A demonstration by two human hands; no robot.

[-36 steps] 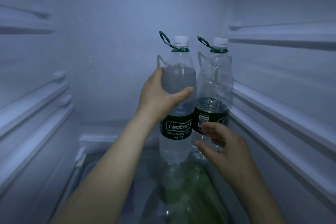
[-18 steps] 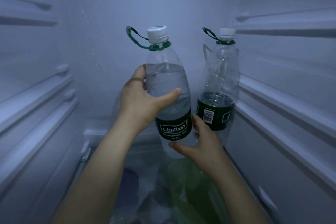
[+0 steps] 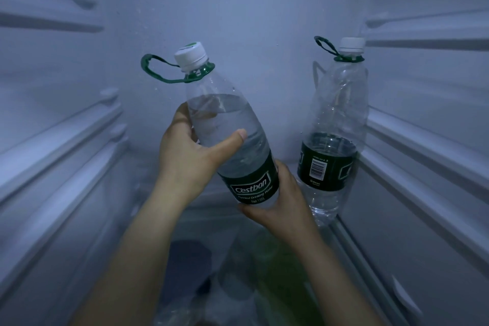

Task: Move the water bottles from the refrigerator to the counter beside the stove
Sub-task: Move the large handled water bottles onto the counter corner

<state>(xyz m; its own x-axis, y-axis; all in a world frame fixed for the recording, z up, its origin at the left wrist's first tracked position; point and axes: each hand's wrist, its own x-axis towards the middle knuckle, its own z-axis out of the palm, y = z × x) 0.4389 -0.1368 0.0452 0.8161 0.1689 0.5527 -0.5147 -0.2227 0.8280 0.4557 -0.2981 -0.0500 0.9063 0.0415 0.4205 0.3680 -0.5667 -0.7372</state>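
Pale blue-white walls of a refrigerator (image 3: 251,8) fill the view, dimly lit, with moulded shelf rails (image 3: 66,140) running along the left side and matching rails on the right. Tiny droplets speck the back wall.

Both hands hold one water bottle (image 3: 225,114) in the middle of the compartment. It is lifted clear of the glass shelf (image 3: 211,214) and tilted, its top leaning left and its base towards the lower right. The left hand (image 3: 185,156) grips the clear body above the label, fingers wrapped round the far side and thumb lying across the front. The right hand (image 3: 280,201) grips the lower end, thumb under the bottom edge and fingers curled up behind the dark green label (image 3: 251,185), which reads "Cestbon". Water fills this bottle up to about its shoulder. Its white cap (image 3: 190,55) is on, and a green carry loop (image 3: 144,66) sticks out to the left from the neck.

A second bottle (image 3: 336,127) of the same make stands upright on the shelf at the back right, close to the right wall and apart from both hands. Its upper half looks crumpled, and its water reaches only to about the top of its label. It has a white cap and a green loop too.

Under the glass shelf, a green shape (image 3: 277,259) and a dark shape (image 3: 190,264) show, too dim to tell what they are.
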